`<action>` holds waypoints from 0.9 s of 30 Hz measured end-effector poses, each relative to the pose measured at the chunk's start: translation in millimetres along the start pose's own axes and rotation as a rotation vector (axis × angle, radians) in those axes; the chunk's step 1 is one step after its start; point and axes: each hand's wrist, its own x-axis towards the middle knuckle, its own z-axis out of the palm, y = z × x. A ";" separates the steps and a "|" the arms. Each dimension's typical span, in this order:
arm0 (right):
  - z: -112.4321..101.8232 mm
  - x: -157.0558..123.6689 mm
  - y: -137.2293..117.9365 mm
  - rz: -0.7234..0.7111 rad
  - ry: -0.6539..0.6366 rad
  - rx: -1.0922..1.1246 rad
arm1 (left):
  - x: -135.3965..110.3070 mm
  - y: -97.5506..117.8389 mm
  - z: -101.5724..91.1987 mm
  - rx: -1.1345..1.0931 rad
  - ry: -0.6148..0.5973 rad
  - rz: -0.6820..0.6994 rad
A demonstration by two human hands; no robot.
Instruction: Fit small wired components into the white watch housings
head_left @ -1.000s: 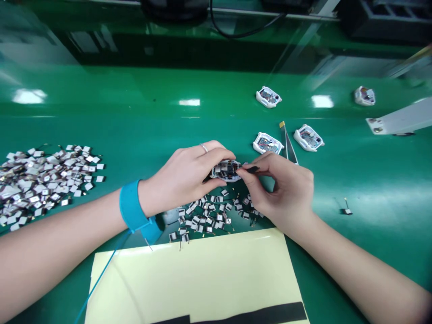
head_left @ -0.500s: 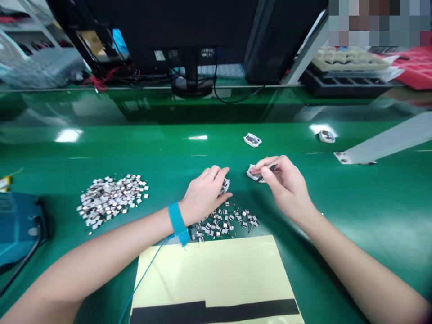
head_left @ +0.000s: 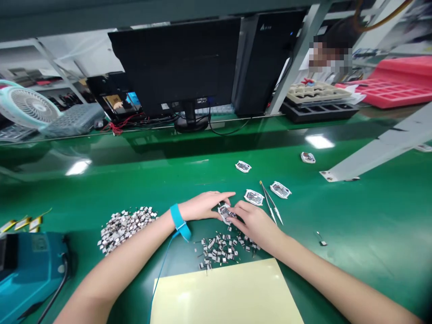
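Observation:
My left hand grips a small white device housing by its left side, with thumb and fingers around it and the index finger stretched past it. Dark parts and circuitry show inside the housing. From the right, my right hand has closed its fingers and thumb on the housing's right side; any small part between them is hidden. Just below both hands lies a loose cluster of small silvery square parts with leads. To the right, a pair of tweezers rests on the green table beside two more white housings.
Further white housings lie at the back and right. A larger pile of square parts sits left, near a blue machine. A yellow sheet lies in front. A slanted metal leg stands right; a monitor stands behind.
My right hand has moved left from another housing to the one in my left hand. The tweezers now lie on the table. The view has tilted up.

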 end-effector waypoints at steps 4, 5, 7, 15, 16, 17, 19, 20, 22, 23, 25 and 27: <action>-4.5 0.7 -1.4 -0.053 0.053 -0.152 | -7.1 7.3 7.8 -0.057 0.188 -0.087; -8.5 2.0 -3.1 -0.063 0.075 -0.180 | -9.3 12.1 7.7 -0.075 0.236 -0.111; -19.7 6.0 -8.1 -0.075 0.117 -0.216 | -13.0 24.8 5.1 -0.108 0.322 -0.154; -68.3 21.4 -28.0 -0.226 0.267 -0.330 | -24.3 74.6 -14.5 -0.200 0.538 -0.226; -71.9 22.1 -29.5 -0.251 0.280 -0.339 | -25.8 78.2 -15.8 -0.200 0.539 -0.226; -75.1 22.5 -31.0 -0.272 0.290 -0.348 | -27.1 81.4 -16.8 -0.199 0.537 -0.224; -80.8 22.6 -34.2 -0.301 0.300 -0.350 | -29.7 87.1 -18.3 -0.196 0.538 -0.216; -83.4 22.2 -35.7 -0.306 0.304 -0.343 | -30.8 89.4 -19.0 -0.194 0.540 -0.212; -87.8 20.5 -37.3 -0.285 0.332 -0.302 | -32.9 91.8 -20.3 -0.194 0.543 -0.210; -89.2 19.3 -36.6 -0.247 0.349 -0.255 | -33.7 91.3 -20.8 -0.193 0.544 -0.210; -89.5 15.9 -31.3 -0.128 0.342 -0.101 | -35.1 84.8 -20.7 -0.173 0.549 -0.220; -86.0 10.6 -20.5 -0.001 0.224 0.081 | -35.8 70.7 -17.6 -0.120 0.559 -0.262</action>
